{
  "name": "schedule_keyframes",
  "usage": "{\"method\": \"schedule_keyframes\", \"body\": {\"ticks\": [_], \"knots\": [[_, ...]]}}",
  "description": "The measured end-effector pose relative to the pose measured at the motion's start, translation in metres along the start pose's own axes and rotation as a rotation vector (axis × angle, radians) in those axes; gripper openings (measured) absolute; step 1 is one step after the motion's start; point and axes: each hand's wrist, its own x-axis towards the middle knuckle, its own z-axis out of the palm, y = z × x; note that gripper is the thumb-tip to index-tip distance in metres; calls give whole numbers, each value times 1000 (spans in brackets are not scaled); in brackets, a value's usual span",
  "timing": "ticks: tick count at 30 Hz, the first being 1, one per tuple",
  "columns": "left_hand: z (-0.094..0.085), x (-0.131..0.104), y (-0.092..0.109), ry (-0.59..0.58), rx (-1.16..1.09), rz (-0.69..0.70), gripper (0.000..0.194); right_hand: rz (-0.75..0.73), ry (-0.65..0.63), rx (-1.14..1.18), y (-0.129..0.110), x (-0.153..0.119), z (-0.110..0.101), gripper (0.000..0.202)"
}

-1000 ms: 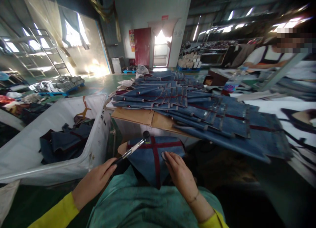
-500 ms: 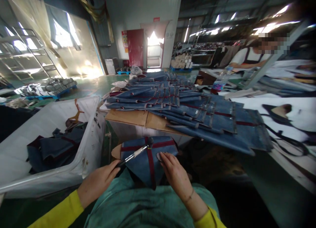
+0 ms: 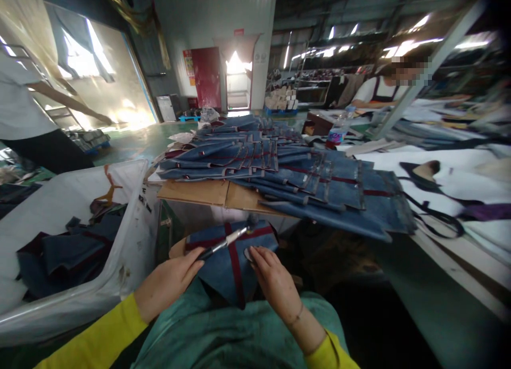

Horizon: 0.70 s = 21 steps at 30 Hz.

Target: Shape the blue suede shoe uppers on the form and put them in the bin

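My left hand [image 3: 175, 276] is closed round the dark grip of a hammer [image 3: 223, 244]. The hammer has a shiny shaft and a small dark head, blurred, over the upper right of a blue leather-like piece [image 3: 215, 273]. Dark red strips cross on this piece, which rests in front of my green apron. My right hand [image 3: 275, 284] has its fingers pinched on a small greyish object [image 3: 248, 254] at the middle right of the piece. What kind of object it is, I cannot make out.
Layered blue pieces [image 3: 327, 182] with red strips cover the table ahead, over brown cardboard [image 3: 191, 192]. A white bin [image 3: 131, 241] with blue pieces stands at left. One person [image 3: 24, 97] is at the far left; another [image 3: 379, 89] works at the right. A bottle [image 3: 337, 132] stands behind the stack.
The hammer has swung right and slightly upward across the piece. My right hand stays at the same spot on it. A person has come into view at left, and the whole view has turned slightly right.
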Motion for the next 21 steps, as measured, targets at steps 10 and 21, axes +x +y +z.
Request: {"method": "schedule_keyframes", "body": {"ticks": [10, 21], "knots": [[-64, 124, -33, 352, 205, -101, 39, 45, -16, 104, 15, 13, -2, 53], [-97, 232, -29, 344, 396, -3, 27, 16, -82, -41, 22, 38, -1, 37]]}}
